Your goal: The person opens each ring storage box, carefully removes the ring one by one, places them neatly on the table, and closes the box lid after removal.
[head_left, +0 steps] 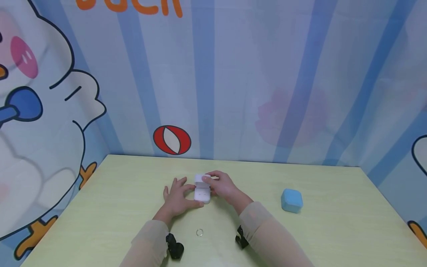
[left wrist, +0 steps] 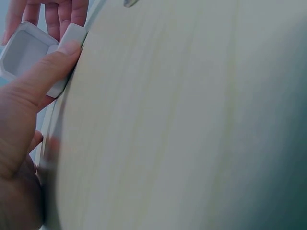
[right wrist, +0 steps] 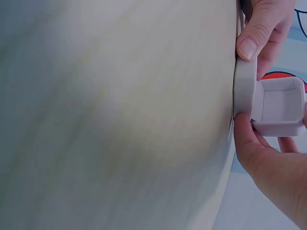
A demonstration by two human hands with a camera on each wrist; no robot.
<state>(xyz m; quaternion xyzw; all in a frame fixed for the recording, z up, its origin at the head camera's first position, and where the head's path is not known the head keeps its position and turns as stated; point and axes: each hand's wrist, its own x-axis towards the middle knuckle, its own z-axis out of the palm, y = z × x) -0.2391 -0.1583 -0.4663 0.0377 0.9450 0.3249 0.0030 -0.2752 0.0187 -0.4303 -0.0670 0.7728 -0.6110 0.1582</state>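
Observation:
A small white ring box (head_left: 202, 195) stands on the table with its hinged lid (head_left: 202, 178) raised. My left hand (head_left: 178, 199) pinches its base between thumb and forefinger, the other fingers spread. On the lid, my right hand (head_left: 225, 186) has its thumb in front and fingers behind. The right wrist view shows the lid's hollow inside (right wrist: 280, 103) and the left thumb (right wrist: 248, 45) on the base. In the left wrist view, the left thumb (left wrist: 60, 57) presses the base's edge. A thin ring (head_left: 197, 233) lies on the table, nearer me than the box.
A light blue rounded box (head_left: 291, 200) sits to the right on the pale yellow table (head_left: 340, 207). Behind rises a blue striped cloth (head_left: 233, 74) with cartoon prints. Black wrist devices (head_left: 175, 249) hang from both sleeves.

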